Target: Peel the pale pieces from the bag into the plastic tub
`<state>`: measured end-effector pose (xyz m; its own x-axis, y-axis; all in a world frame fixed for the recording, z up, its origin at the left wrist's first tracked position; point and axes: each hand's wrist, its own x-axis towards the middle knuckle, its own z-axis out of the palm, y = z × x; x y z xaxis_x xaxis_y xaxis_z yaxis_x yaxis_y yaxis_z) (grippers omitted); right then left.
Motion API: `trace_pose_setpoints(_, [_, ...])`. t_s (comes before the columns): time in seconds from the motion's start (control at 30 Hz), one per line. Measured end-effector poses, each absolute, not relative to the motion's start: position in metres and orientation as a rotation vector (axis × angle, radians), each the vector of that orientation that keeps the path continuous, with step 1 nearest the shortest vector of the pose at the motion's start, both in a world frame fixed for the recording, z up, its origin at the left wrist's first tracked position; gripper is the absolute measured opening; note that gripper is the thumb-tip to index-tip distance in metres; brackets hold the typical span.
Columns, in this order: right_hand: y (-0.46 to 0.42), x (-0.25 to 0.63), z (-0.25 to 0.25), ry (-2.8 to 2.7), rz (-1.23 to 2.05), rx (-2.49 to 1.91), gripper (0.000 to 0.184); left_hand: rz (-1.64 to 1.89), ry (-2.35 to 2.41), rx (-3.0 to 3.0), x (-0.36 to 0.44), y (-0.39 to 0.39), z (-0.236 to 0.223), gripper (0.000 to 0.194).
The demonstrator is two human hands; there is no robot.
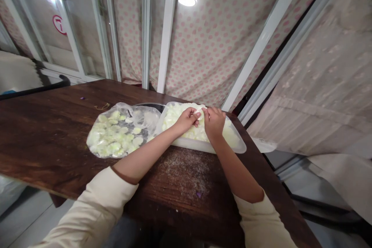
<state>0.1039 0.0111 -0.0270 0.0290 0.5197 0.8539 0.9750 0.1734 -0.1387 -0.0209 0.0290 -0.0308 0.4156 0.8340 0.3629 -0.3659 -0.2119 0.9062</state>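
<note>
My left hand (pixel 187 121) and my right hand (pixel 214 122) meet over a white plastic tub (pixel 197 146). Both are closed, thumbs and fingertips pinching a small whitish piece (pixel 200 113) between them; its kind is too small to make out. Many pale yellow-white pieces (pixel 174 115) fill the tub beneath. To the left lies a clear plastic bag (pixel 148 118) with flat, roundish, pale green-yellow pieces (pixel 114 139) inside, close to my left forearm.
All this rests on a dark wooden table (pixel 52 131). White powder (pixel 186 170) is scattered in front of the tub. A dark round rim (pixel 151 105) shows behind the bag. Glass panels with a dotted curtain (pixel 209 46) stand along the table's far edge.
</note>
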Motion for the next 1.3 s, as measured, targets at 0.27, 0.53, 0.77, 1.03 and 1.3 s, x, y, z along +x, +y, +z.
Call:
trace_pose_setpoints(0.27, [0.014,0.103,-0.027,-1.613,-0.388,-1.239,0.034,1.191,0.391,1.337,-0.021,0.031,-0.032,0.021])
trace_pose_setpoints(0.53, [0.012,0.1,-0.027,-1.62,-0.41,-1.257,0.033,1.195,0.397,1.417,-0.022,0.029,-0.03,0.022])
trace_pose_setpoints(0.77, [0.008,0.096,-0.027,-1.531,-0.654,-1.392,0.036,1.188,0.405,1.44,-0.02,0.03,-0.03,0.018])
trace_pose_setpoints(1.03, [0.009,0.095,-0.029,-1.484,-0.634,-1.41,0.038,1.111,0.441,1.445,-0.021,0.025,-0.028,0.015])
trace_pose_setpoints(1.3, [0.016,0.109,-0.029,-1.26,-0.476,-1.414,0.033,1.118,0.443,1.379,-0.021,0.025,-0.028,0.014])
